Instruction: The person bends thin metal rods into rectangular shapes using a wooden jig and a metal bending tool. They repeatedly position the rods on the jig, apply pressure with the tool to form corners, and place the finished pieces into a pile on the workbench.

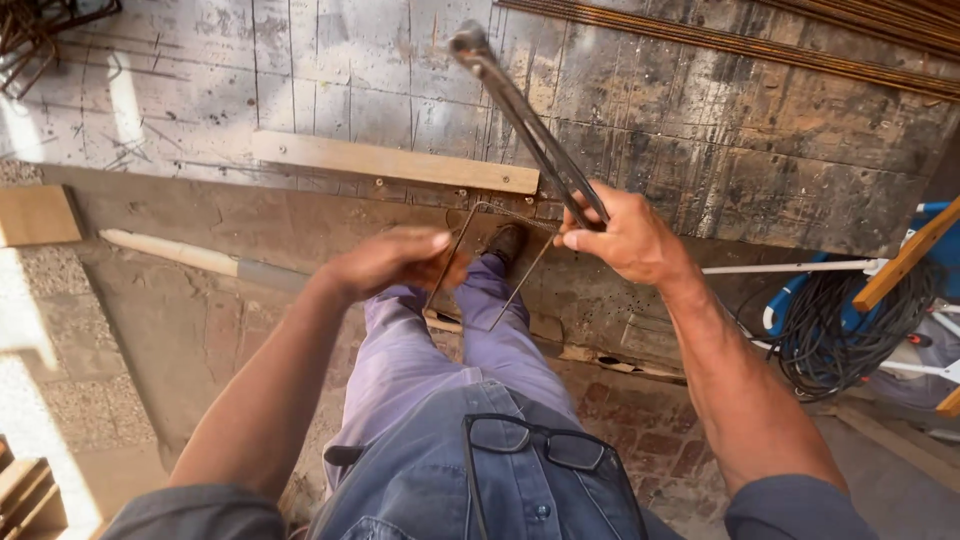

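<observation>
My right hand (pixel 622 236) grips the lower end of a long metal bending lever (pixel 520 115), which slants up and left over a worn, scratched work board (pixel 700 130). My left hand (pixel 392 262) holds one side of a thin steel rod bent into a rectangular loop (pixel 492 262), which hangs in front of my legs. The lever's lower end meets the loop's upper right corner beside my right hand. My purple trousers and a dark shoe show through the loop.
A wooden strip (pixel 395 162) is fixed across the board. Straight steel rods (pixel 740 42) lie along its far edge. A wooden handle (pixel 190 255) rests below left. Coiled black cable (pixel 850 320) and blue gear sit at right. Glasses (pixel 545 450) hang from my shirt.
</observation>
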